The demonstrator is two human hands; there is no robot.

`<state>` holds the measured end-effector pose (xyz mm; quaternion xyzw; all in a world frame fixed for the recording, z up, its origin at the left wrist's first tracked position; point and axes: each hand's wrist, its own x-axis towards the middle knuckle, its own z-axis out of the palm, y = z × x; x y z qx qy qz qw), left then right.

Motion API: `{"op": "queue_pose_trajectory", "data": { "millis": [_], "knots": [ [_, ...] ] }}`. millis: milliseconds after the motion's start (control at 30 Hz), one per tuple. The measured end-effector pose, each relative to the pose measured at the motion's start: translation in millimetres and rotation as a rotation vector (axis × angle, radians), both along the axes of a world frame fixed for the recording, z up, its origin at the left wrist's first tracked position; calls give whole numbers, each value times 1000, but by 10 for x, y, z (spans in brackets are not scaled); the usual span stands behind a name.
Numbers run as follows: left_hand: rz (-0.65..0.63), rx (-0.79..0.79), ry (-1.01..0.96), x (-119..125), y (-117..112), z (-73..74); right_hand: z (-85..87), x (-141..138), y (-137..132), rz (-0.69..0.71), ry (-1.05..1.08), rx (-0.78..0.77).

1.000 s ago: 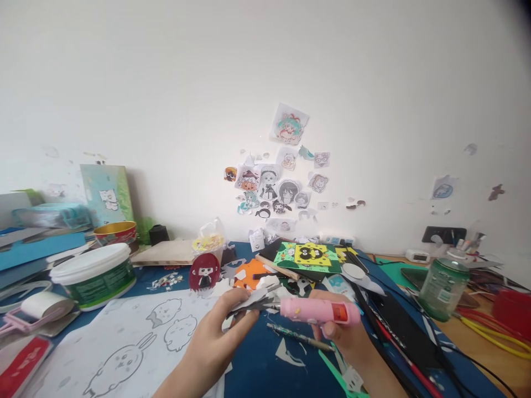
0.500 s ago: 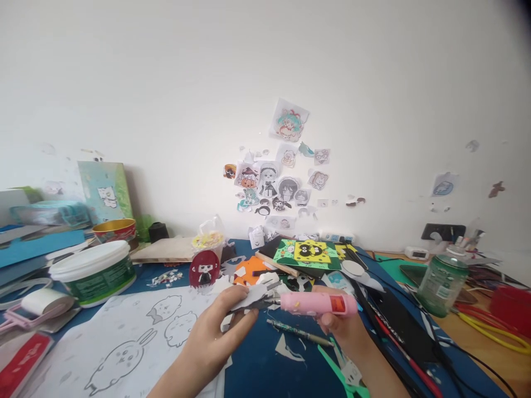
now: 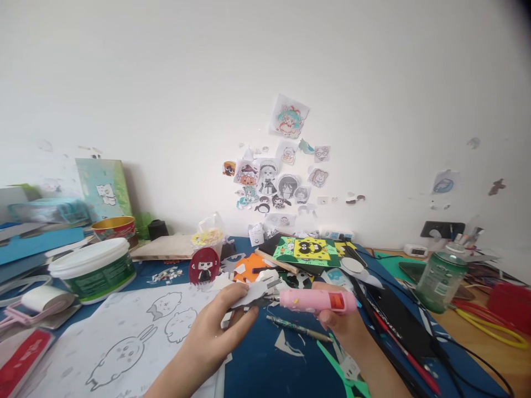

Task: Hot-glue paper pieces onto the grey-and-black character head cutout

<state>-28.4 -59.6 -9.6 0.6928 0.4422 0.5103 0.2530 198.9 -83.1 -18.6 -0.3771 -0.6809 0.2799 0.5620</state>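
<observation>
My left hand point(image 3: 215, 331) pinches a small white cut-out piece point(image 3: 251, 293) with a dark underside, between thumb and fingers. In my right hand point(image 3: 338, 320) is a chunky pink tool point(image 3: 307, 300) with an orange-red panel and a narrow metal tip. The tip points left and meets or nearly meets the piece's right edge; I cannot tell if they touch. Both hands are above the blue table cover point(image 3: 257, 370). Just below the tool lies a patterned pen point(image 3: 298, 328), with white paper scraps point(image 3: 289, 345) beside it.
A large line drawing point(image 3: 124, 354) spreads at left, by a white-lidded tub point(image 3: 93, 271). A round dark-red figure point(image 3: 204, 266) stands behind my left hand. Green scissors point(image 3: 342, 370) lie near my right wrist. Cables and a green jar point(image 3: 442, 282) are at right.
Both hands keep nearly the same pose. The pink tool has shifted very slightly up and left, and the white piece is tilted a little differently.
</observation>
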Motion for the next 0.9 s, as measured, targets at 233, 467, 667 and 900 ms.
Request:
{"op": "queue_pose_trajectory", "data": {
  "millis": [233, 467, 667, 900],
  "knots": [
    [31, 51, 42, -18, 18, -25, -6, 10, 15, -2, 2, 3],
    [50, 317, 132, -63, 94, -140, -20, 25, 29, -4, -50, 10],
    [61, 693, 310, -210, 271, -195, -13, 42, 33, -30, -198, -10],
    [37, 848, 280, -131, 231, -75, 44, 99, 33, -109, -8, -89]
  ]
}}
